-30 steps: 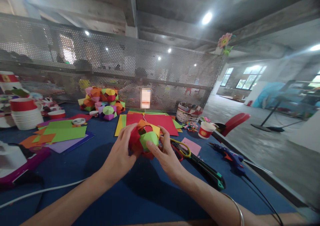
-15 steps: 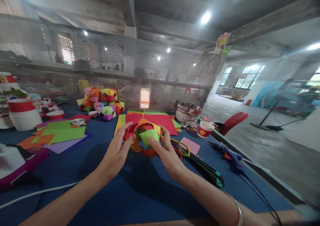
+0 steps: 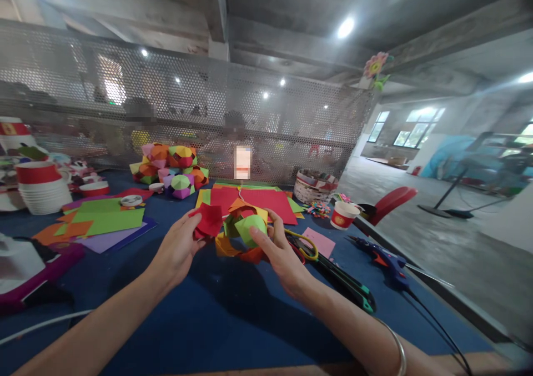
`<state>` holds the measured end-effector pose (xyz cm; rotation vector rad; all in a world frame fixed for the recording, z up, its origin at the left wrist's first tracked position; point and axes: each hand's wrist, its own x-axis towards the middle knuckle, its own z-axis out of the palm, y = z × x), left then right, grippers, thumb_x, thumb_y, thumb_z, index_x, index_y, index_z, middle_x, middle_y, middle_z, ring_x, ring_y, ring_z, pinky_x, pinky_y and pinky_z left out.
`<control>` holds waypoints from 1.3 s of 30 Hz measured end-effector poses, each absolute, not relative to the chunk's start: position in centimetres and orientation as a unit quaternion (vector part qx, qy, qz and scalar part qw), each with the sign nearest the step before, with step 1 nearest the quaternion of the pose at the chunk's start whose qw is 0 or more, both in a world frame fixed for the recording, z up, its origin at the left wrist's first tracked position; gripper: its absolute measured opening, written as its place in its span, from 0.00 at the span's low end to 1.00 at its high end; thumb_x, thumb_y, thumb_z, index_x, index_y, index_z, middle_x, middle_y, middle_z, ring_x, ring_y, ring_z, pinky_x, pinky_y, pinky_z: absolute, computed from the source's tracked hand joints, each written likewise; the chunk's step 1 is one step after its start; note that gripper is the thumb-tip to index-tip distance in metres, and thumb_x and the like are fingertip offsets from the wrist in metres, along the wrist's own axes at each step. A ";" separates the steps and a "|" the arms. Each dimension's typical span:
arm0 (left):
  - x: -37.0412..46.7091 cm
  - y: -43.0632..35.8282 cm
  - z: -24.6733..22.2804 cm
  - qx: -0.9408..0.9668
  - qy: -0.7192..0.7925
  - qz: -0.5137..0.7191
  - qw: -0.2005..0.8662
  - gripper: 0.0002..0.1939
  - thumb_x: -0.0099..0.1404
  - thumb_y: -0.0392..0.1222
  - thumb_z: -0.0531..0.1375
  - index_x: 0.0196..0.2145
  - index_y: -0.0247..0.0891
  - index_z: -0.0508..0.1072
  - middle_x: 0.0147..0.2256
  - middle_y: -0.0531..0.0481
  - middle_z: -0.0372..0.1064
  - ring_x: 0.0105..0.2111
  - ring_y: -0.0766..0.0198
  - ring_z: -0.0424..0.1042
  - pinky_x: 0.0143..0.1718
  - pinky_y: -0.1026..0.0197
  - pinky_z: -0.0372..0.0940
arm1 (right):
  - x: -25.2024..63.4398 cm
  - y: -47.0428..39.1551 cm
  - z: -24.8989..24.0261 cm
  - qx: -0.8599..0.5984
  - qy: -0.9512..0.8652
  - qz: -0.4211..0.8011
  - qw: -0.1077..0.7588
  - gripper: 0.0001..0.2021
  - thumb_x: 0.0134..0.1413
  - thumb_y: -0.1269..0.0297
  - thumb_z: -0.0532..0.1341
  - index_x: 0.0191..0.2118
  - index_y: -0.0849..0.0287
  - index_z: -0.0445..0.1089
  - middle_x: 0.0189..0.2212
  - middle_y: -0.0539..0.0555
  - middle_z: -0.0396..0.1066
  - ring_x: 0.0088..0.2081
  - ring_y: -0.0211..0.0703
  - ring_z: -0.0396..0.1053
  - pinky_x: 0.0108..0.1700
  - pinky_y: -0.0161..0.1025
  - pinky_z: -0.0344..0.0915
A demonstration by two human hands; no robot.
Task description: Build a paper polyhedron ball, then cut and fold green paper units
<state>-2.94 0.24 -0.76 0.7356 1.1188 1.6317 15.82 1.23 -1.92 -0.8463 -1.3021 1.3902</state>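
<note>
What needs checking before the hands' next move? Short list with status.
1. Left hand gripping the red paper piece: ok.
2. Right hand holding the multicoloured paper ball: ok.
3. Red paper piece fully free of the ball: cannot tell; a pale bit shows between them.
4. Space beside the right hand: arguably not ok; yellow-handled scissors lie close by.
5. Glue gun clear of both hands: ok, off to the right.
6. Glue gun cool: cannot tell.

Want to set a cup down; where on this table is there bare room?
The largest bare stretch of blue tabletop lies between the left forearm and right forearm; a smaller patch lies between the black-green cutter and glue-gun cord. The back is crowded: red sheet, paper balls, basket.
</note>
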 end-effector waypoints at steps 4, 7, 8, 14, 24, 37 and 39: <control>-4.3 1.0 -0.7 0.277 0.455 0.678 0.506 0.05 0.63 0.39 0.62 0.36 0.36 0.74 0.35 0.46 0.79 0.31 0.61 0.78 0.38 0.57 0.74 | 16.0 1.7 -1.8 -0.367 -0.534 0.573 0.502 0.45 0.50 0.45 0.69 0.67 0.51 0.47 0.53 0.56 0.70 0.54 0.49 0.72 0.57 0.44 0.68; -4.8 1.2 -0.3 0.261 0.455 0.683 0.508 0.04 0.64 0.37 0.61 0.36 0.37 0.75 0.33 0.46 0.79 0.29 0.62 0.78 0.37 0.58 0.75 | 16.2 2.2 -1.8 -0.396 -0.528 0.556 0.505 0.45 0.49 0.46 0.69 0.68 0.50 0.48 0.54 0.56 0.69 0.54 0.48 0.72 0.57 0.42 0.68; -4.9 1.1 -0.1 0.260 0.458 0.683 0.506 0.04 0.64 0.36 0.60 0.36 0.36 0.75 0.32 0.46 0.79 0.28 0.62 0.78 0.36 0.59 0.75 | 16.3 2.3 -1.8 -0.402 -0.531 0.551 0.502 0.45 0.49 0.46 0.69 0.68 0.51 0.48 0.54 0.56 0.69 0.53 0.48 0.72 0.56 0.42 0.68; -4.2 0.1 0.7 0.286 0.476 0.658 0.508 0.07 0.66 0.31 0.57 0.38 0.34 0.76 0.27 0.47 0.78 0.23 0.64 0.77 0.28 0.64 0.73 | 16.3 2.7 -2.0 -0.407 -0.568 0.533 0.477 0.49 0.48 0.45 0.69 0.70 0.55 0.46 0.53 0.57 0.71 0.51 0.49 0.73 0.55 0.43 0.69; -3.6 -0.6 0.6 0.377 0.455 0.641 0.489 0.06 0.66 0.29 0.58 0.40 0.34 0.74 0.34 0.47 0.80 0.27 0.64 0.78 0.29 0.64 0.73 | 16.5 4.8 -3.6 -0.429 -0.619 0.486 0.444 0.43 0.55 0.43 0.63 0.71 0.57 0.51 0.52 0.59 0.71 0.56 0.53 0.69 0.63 0.51 0.60; -3.4 -0.6 -0.2 0.476 0.451 0.611 0.443 0.21 0.52 0.41 0.70 0.42 0.36 0.70 0.28 0.52 0.77 0.24 0.62 0.76 0.25 0.61 0.69 | 17.3 5.4 -3.8 -0.378 -0.682 0.309 0.545 0.20 0.61 0.47 0.60 0.53 0.53 0.66 0.57 0.60 0.68 0.61 0.50 0.64 0.63 0.52 0.58; -3.5 -0.5 -0.4 0.477 0.453 0.611 0.440 0.21 0.51 0.42 0.70 0.41 0.36 0.71 0.28 0.52 0.76 0.24 0.63 0.75 0.26 0.62 0.69 | 17.4 5.6 -3.7 -0.382 -0.674 0.304 0.554 0.19 0.61 0.48 0.60 0.51 0.54 0.67 0.55 0.60 0.69 0.58 0.50 0.65 0.60 0.51 0.60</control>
